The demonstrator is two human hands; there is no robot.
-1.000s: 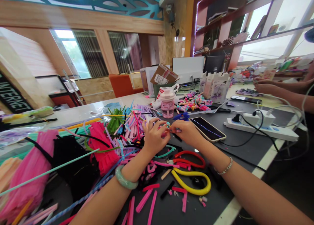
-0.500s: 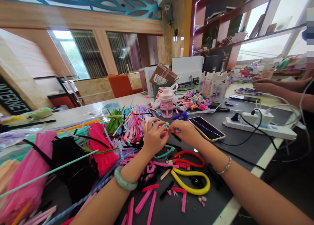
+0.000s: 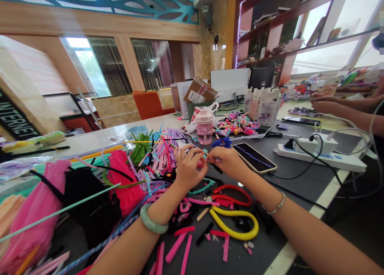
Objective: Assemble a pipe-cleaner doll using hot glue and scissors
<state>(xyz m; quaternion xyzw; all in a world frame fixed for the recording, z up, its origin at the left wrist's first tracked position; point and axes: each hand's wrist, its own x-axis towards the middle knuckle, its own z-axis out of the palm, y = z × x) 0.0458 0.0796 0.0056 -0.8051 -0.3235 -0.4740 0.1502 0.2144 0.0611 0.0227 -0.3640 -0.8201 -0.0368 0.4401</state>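
Observation:
My left hand (image 3: 189, 165) is closed, its fingers pinching a small pink and teal fuzzy piece (image 3: 205, 153) that they mostly cover. Touching the same piece from the right, my right hand (image 3: 223, 160) has its thumb and fingertips pressed together. Just below the hands lie scissors with one red handle (image 3: 232, 195) and one yellow handle (image 3: 235, 223). Cut bits of pink pipe cleaner (image 3: 176, 247) are scattered nearer to me. Behind my right hand is a blue glue gun (image 3: 221, 143), and to its right a phone (image 3: 254, 158).
Bundles of pipe cleaners in pink (image 3: 39, 211), black (image 3: 87, 195) and green (image 3: 140, 148) cover the left side. A pink cup (image 3: 204, 127) stands behind my hands, near finished fuzzy pieces (image 3: 237, 124). A power strip (image 3: 321, 157) with cables lies right. Another person's hands (image 3: 330, 105) are at far right.
Both hands keep nearly the same place and grip on the small piece. The whole view has shifted slightly.

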